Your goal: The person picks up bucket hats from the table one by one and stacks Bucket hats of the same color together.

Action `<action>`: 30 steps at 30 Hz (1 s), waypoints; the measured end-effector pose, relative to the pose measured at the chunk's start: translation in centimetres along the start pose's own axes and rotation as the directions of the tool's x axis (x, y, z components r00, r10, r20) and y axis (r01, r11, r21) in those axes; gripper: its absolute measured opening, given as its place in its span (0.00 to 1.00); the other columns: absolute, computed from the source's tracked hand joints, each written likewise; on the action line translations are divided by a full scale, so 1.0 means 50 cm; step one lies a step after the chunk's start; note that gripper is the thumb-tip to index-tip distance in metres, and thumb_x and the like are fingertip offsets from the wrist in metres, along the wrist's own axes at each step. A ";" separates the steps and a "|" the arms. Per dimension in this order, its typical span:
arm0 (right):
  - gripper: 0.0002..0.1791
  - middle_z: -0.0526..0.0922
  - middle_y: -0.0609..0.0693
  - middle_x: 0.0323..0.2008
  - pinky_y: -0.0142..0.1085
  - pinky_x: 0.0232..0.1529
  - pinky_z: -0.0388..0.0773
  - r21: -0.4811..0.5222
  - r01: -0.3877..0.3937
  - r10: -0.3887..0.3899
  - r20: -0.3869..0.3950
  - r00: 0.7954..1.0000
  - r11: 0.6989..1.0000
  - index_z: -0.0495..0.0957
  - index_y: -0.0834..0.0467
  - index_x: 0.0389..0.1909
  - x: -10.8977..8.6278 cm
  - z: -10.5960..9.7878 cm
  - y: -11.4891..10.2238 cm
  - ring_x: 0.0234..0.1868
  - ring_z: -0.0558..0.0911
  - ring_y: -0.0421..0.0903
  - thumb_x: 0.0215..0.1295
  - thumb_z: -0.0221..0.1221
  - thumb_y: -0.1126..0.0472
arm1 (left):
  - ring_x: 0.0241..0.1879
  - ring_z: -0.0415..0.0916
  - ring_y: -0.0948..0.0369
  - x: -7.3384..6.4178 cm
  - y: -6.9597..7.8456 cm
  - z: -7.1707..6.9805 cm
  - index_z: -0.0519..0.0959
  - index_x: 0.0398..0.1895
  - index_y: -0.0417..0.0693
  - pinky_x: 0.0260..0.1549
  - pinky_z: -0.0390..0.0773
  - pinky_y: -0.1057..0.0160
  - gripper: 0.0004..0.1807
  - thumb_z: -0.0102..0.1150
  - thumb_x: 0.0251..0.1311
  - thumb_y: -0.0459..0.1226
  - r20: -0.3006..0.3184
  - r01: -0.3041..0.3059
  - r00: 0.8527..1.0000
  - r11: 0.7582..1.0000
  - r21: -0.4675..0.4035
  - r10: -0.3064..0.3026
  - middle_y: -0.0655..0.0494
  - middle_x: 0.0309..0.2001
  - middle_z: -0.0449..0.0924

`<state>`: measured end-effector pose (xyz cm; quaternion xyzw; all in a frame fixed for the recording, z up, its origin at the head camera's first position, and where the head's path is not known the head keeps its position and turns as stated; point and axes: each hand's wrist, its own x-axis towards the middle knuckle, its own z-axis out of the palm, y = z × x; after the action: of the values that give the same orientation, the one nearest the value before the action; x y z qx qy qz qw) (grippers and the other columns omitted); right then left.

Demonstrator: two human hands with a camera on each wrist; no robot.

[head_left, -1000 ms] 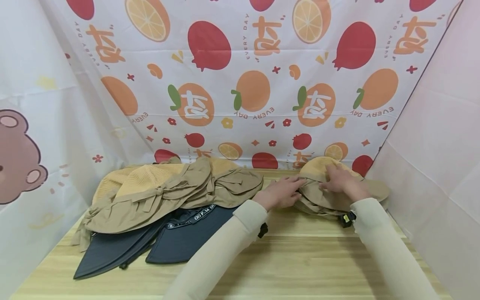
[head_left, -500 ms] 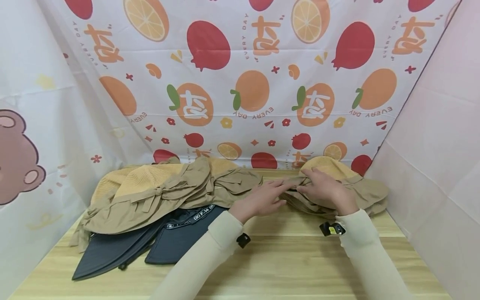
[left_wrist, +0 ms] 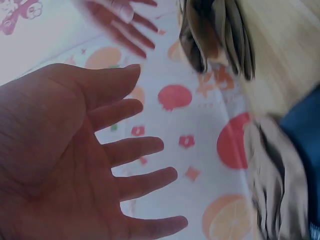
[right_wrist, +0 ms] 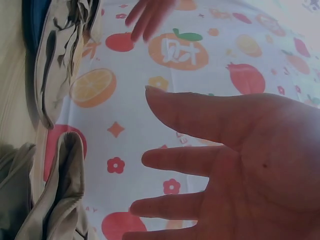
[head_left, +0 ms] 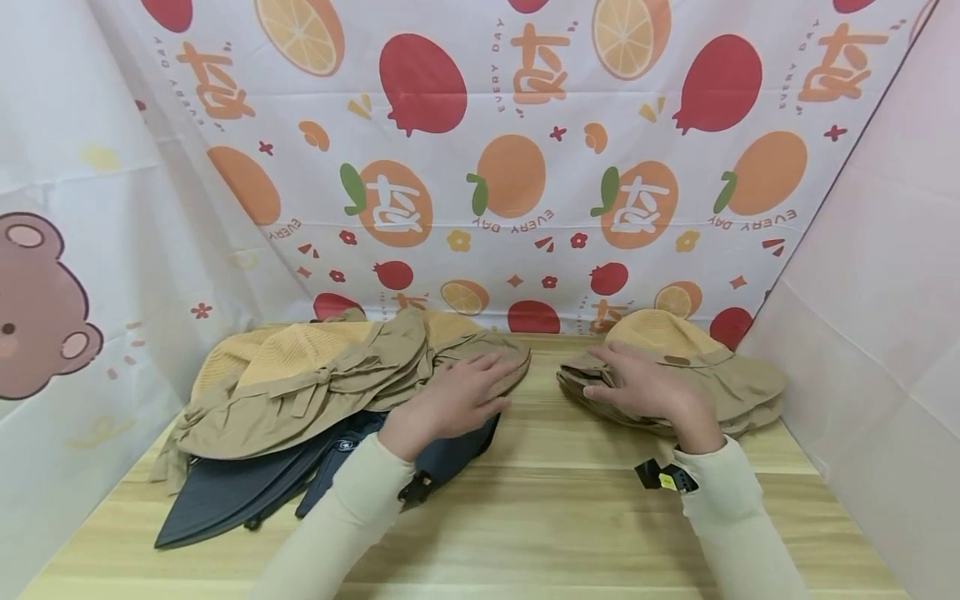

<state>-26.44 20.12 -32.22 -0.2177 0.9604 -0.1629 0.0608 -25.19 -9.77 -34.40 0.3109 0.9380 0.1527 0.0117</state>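
My left hand (head_left: 453, 396), fingers spread and straight, is over the right end of the left hat pile in the head view. Its palm (left_wrist: 55, 150) faces the left wrist camera with nothing in it. My right hand (head_left: 652, 387) is over the right stack of hats (head_left: 738, 383), which have khaki brims and a yellow knit crown (head_left: 652, 329) on top. In the right wrist view the right palm (right_wrist: 270, 165) is bare and its fingers are extended, with folded khaki brims (right_wrist: 65, 185) off to the side.
Several yellow-and-khaki hats (head_left: 300, 400) with tied bows overlap on the left. Dark navy brims (head_left: 240, 492) stick out beneath them, partly hidden by my left forearm. A fruit-print cloth (head_left: 510, 175) hangs behind the wooden table (head_left: 555, 517), with pale cloth walls at both sides.
My left hand has moved left, from the right stack to the left pile. The right hand has shifted left across its stack, and more of those hats now shows.
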 end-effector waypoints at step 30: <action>0.32 0.77 0.63 0.67 0.58 0.69 0.71 -0.011 0.143 -0.143 -0.081 0.986 0.990 0.69 0.64 0.72 -0.030 0.001 0.017 0.68 0.76 0.61 0.71 0.63 0.56 | 0.71 0.57 0.26 -0.216 -0.320 -0.163 0.57 0.78 0.30 0.66 0.61 0.27 0.36 0.52 0.78 0.45 -0.174 0.310 0.928 0.942 -0.128 -0.329 0.22 0.74 0.59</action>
<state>-25.41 21.48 -32.49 -0.2792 0.9444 -0.1733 0.0090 -26.71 -30.55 -32.12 0.1369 0.9642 0.2239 -0.0393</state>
